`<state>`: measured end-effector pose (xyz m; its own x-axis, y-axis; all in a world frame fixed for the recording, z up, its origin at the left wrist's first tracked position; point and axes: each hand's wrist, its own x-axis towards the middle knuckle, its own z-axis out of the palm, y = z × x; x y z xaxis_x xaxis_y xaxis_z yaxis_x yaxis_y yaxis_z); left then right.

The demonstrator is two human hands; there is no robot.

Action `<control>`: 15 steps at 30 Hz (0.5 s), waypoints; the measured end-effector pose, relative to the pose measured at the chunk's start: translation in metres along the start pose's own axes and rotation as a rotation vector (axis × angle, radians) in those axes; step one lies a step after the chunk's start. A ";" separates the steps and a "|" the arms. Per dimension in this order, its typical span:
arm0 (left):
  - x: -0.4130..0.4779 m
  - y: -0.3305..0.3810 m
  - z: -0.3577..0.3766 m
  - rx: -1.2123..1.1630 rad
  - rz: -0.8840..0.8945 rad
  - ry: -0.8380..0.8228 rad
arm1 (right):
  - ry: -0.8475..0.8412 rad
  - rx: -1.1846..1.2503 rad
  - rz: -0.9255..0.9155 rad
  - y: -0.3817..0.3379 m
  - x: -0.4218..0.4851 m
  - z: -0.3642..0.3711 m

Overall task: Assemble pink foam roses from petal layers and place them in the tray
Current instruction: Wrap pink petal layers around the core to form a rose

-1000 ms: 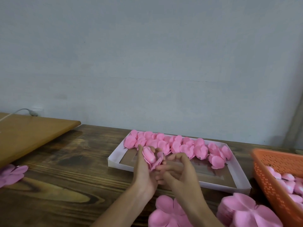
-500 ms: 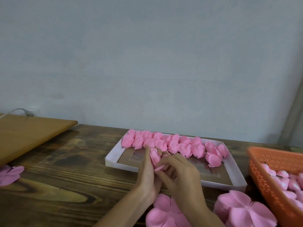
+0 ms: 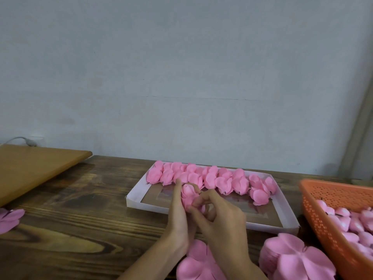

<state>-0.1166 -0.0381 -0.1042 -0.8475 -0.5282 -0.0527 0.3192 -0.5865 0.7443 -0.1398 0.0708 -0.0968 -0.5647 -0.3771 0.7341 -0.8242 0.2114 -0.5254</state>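
Observation:
Both hands meet in front of the white tray (image 3: pixel 135 201) and hold one pink foam rose (image 3: pixel 188 194) between them. My left hand (image 3: pixel 178 217) cups the rose from the left, thumb up along its side. My right hand (image 3: pixel 220 219) pinches its petals from the right with curled fingers. A row of several finished roses (image 3: pixel 212 178) lies along the tray's far side. Flat petal layers lie near me: one stack (image 3: pixel 292 257) at the right and another (image 3: pixel 195 263) partly under my wrists.
An orange plastic basket (image 3: pixel 323 209) with several pink buds stands at the right edge. A loose petal layer (image 3: pixel 9 219) lies at the far left. A lighter wooden board (image 3: pixel 34 164) sits at the back left of the dark wooden table (image 3: pixel 80 229).
The petals, spread loosely a second ago, are now wrapped closer round the bud. My right fingers have curled in onto the rose. The view has shifted slightly.

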 end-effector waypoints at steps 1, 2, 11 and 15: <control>0.001 0.000 0.000 -0.026 -0.008 0.016 | -0.007 -0.009 -0.015 0.000 -0.001 0.000; 0.001 0.000 -0.001 -0.060 -0.031 0.025 | -0.018 -0.022 -0.034 -0.001 -0.002 0.001; 0.001 0.016 -0.001 -0.096 0.058 0.108 | 0.050 0.136 0.078 -0.001 -0.002 0.005; 0.001 0.016 -0.002 -0.078 0.070 0.082 | -0.024 0.170 0.144 0.004 -0.002 0.006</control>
<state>-0.1117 -0.0495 -0.0940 -0.7857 -0.6158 -0.0593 0.4110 -0.5912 0.6939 -0.1416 0.0667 -0.1030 -0.6729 -0.3760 0.6370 -0.7150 0.1099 -0.6904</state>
